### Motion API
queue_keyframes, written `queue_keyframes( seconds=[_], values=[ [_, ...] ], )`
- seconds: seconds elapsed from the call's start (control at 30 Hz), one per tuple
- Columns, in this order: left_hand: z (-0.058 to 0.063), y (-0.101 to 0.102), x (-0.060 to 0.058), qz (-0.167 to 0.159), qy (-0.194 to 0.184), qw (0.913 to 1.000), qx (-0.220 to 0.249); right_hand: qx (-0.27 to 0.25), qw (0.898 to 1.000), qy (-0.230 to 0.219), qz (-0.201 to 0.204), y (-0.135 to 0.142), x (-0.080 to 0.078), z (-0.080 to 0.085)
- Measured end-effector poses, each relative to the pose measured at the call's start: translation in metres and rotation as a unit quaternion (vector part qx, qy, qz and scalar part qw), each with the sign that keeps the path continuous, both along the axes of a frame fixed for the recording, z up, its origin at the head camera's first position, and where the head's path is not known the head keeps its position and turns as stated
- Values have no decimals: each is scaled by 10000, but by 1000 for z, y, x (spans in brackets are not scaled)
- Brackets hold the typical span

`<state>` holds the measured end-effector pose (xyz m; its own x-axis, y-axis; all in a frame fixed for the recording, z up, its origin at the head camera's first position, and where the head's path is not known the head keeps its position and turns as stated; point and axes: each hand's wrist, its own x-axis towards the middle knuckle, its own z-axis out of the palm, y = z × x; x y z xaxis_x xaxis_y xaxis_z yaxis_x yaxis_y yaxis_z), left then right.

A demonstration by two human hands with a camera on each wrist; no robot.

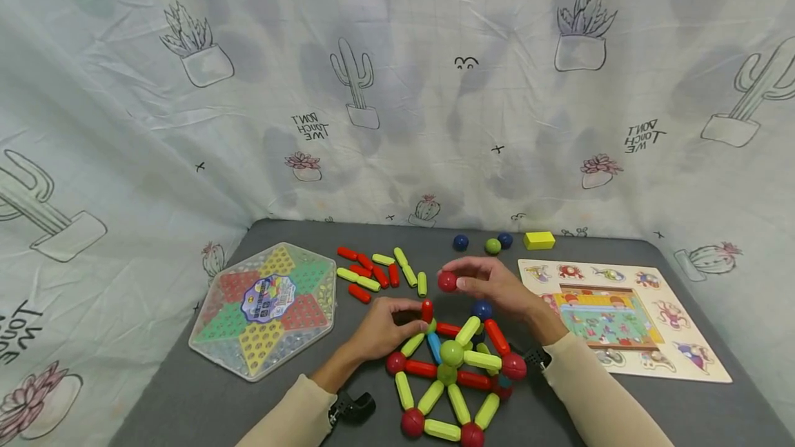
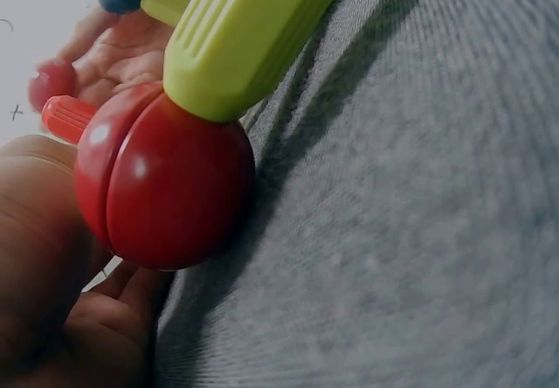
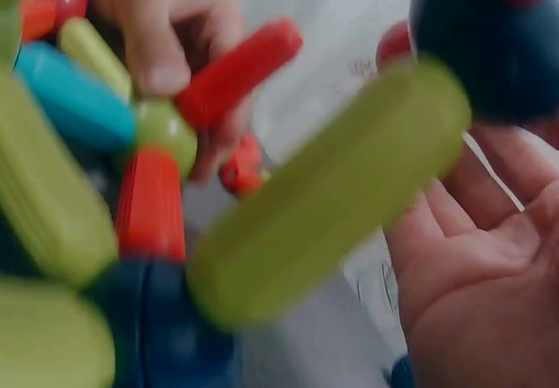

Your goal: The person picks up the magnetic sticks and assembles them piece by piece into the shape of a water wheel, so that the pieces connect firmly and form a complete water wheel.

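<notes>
A structure of magnetic rods and balls (image 1: 475,381) in yellow-green, red and blue stands at the table's front middle. My left hand (image 1: 386,331) is at its back left, pinching a red magnetic rod (image 1: 427,310) that stands up from a green ball (image 3: 164,135). In the right wrist view the rod (image 3: 240,73) touches that ball. Behind the structure, my right hand (image 1: 497,287) holds a red ball (image 1: 447,281) at its fingertips, a little above and right of the rod. A large red ball (image 2: 166,178) of the structure partly covers my left hand in the left wrist view.
Loose red and yellow-green rods (image 1: 380,273) lie behind my left hand. Two blue balls, a green ball (image 1: 493,246) and a yellow block (image 1: 539,240) are at the back edge. A hexagonal checkers box (image 1: 211,336) lies left, a wooden puzzle board (image 1: 683,364) right. A printed curtain (image 1: 397,157) hangs behind.
</notes>
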<state>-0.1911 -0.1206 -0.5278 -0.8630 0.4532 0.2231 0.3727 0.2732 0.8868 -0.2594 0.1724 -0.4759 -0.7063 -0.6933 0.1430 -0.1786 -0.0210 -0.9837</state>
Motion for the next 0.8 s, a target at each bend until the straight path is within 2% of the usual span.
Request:
queue_keyframes(
  seconds=[0.13, 0.3, 0.53, 0.7, 0.8],
  values=[
    [1, 1, 1, 0, 108, 9999, -56, -188, 9964, -481, 671, -7, 2, 7],
    [-1, 1, 0, -135, 275, 9995, 23, 3, 9882, -882, 1256, -14, -2, 15],
    [0, 1, 0, -198, 395, 9990, 1, 492, 9818, -1196, 1391, -22, -9, 24],
    [1, 0, 0, -225, 437, 9988, 15, 454, 9810, -1162, 1484, -23, -8, 23],
    [1, 0, 0, -199, 408, 9990, -37, 268, 9847, -1207, 1232, -17, -6, 19]
  ],
)
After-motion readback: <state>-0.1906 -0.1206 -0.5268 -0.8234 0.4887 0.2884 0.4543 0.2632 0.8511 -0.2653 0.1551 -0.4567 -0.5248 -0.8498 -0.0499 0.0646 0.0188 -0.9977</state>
